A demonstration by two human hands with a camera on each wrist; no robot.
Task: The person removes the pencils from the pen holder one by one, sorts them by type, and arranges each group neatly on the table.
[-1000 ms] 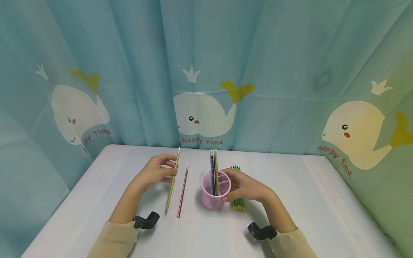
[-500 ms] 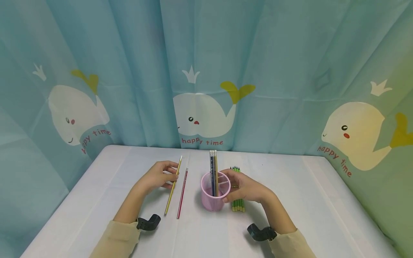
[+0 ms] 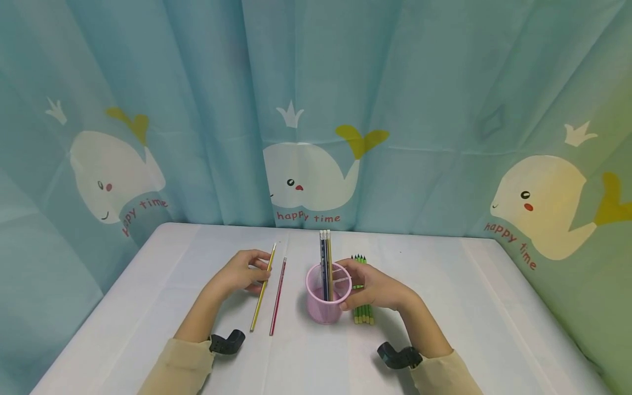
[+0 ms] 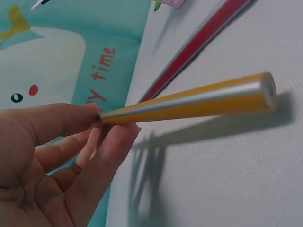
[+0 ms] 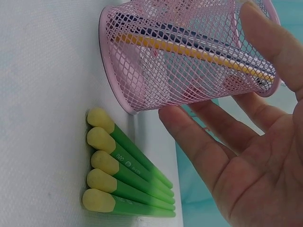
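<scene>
My left hand point(image 3: 239, 272) pinches a yellow pencil point(image 3: 258, 310) between thumb and fingers. In the left wrist view the blunt end of the yellow pencil point(image 4: 227, 97) hovers over the table, apart from its shadow. A red pencil point(image 3: 277, 299) lies on the table just to its right. Thumb and fingers of my right hand point(image 3: 377, 288) hold the right side of a pink mesh pencil cup point(image 3: 321, 314), which stands upright. Dark blue pencils point(image 3: 324, 263) and a yellow one lean inside the cup.
Several green pencils point(image 5: 137, 175) with pale yellow ends lie side by side on the table, right of the cup and partly under my right hand. A white cloth covers the table point(image 3: 434, 274). Behind its far edge hangs a blue-green curtain point(image 3: 424, 186) with whales.
My left hand has drawn the yellow pencil back toward me and lower, most of it in the first half second. The right hand and the cup stay in place.
</scene>
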